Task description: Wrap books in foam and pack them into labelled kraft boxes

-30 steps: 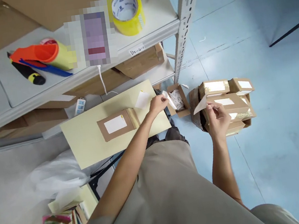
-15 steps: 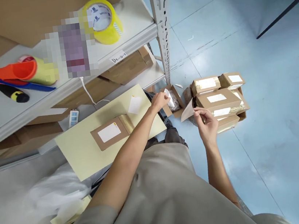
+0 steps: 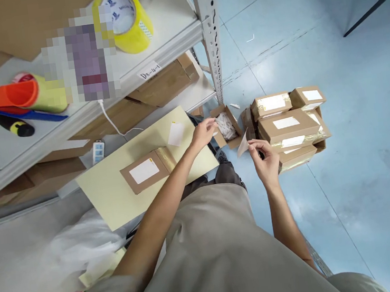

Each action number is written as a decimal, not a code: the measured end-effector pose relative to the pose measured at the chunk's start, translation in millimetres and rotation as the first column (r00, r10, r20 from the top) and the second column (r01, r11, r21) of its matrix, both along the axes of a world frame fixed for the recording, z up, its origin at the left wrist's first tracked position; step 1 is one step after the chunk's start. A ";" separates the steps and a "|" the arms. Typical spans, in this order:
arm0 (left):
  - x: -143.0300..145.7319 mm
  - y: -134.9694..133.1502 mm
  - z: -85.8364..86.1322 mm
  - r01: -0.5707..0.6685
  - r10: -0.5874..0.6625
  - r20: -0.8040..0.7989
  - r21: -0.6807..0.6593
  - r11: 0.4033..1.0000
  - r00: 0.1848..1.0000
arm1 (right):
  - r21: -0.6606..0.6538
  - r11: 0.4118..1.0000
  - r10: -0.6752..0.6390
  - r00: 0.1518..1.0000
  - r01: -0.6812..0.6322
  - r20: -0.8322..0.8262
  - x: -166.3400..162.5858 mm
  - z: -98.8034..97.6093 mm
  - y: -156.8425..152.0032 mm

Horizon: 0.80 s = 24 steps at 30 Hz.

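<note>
My right hand [image 3: 265, 157] pinches a small white sticker label [image 3: 243, 144] by its edge, held in the air in front of the stacked boxes. To the left, my left hand [image 3: 205, 133] hovers beside a small open carton [image 3: 236, 120], its fingers slightly apart with nothing visible in them. White paper scraps [image 3: 226, 126] fill that carton. Below and left of my left hand, a taped brown box [image 3: 141, 176] with a white label lies on the pale yellow board [image 3: 107, 203]. Another white label [image 3: 175, 133] rests near the board's far edge.
Several labelled boxes [image 3: 288, 126] are stacked on the blue floor at right. A shelf [image 3: 174, 41] with a perforated metal post [image 3: 210, 43] stands ahead, bearing a yellow tape roll [image 3: 141, 26], an orange tape dispenser [image 3: 9, 96] and a cutter [image 3: 22, 129]. A white cable [image 3: 110, 120] hangs down.
My left hand has let go of a curled white paper strip over the open carton and drawn slightly left. The right hand still holds the label, which now appears turned more edge-on.
</note>
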<state>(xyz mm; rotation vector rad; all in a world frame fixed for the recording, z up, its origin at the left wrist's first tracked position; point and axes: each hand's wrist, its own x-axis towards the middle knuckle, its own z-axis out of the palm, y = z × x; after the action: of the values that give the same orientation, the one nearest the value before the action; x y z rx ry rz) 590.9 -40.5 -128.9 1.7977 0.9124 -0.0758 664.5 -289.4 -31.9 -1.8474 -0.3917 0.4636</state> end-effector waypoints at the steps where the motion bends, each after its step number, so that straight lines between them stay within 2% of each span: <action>1: -8.5 -3.1 9.1 -0.023 0.025 0.049 -0.042 0.999 0.998 | -0.003 1.000 0.016 1.000 -0.016 0.007 -0.9 -0.4 3.2; 3: -25.3 -11.0 30.1 -0.051 0.066 0.123 -0.122 0.991 0.990 | -0.008 0.999 0.048 0.998 -0.047 0.029 -3.2 -0.3 10.1; 7: -52.5 -32.8 73.8 -0.118 0.177 0.173 -0.305 0.945 0.969 | -0.025 0.991 0.137 0.985 -0.135 0.107 -10.7 2.9 26.2; 11: -69.0 -56.6 103.3 -0.198 0.293 0.156 -0.445 0.873 0.943 | -0.043 0.961 0.275 0.935 -0.273 0.223 -23.6 8.7 43.5; 14: -79.5 -68.6 111.8 -0.310 0.420 0.154 -0.463 0.830 0.895 | -0.051 0.926 0.374 0.886 -0.375 0.273 -35.5 12.0 55.0; 17: -93.5 -73.3 111.9 -0.431 0.543 0.171 -0.437 0.790 0.822 | -0.060 0.880 0.468 0.835 -0.472 0.288 -46.6 12.6 64.6; 21: -118.4 -73.9 109.4 -0.550 0.644 0.177 -0.384 0.742 0.745 | -0.072 0.811 0.575 0.771 -0.580 0.274 -60.2 10.4 76.2; 24: -137.8 -74.1 110.3 -0.604 0.707 0.187 -0.400 0.689 0.682 | -0.063 0.765 0.631 0.727 -0.641 0.270 -72.1 9.7 84.6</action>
<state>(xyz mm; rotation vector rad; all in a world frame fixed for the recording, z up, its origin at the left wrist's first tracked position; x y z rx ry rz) 453.1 -114.6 -18.6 1.0478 1.1846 0.5175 592.4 -204.8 -22.2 -1.7078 -1.2511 0.6534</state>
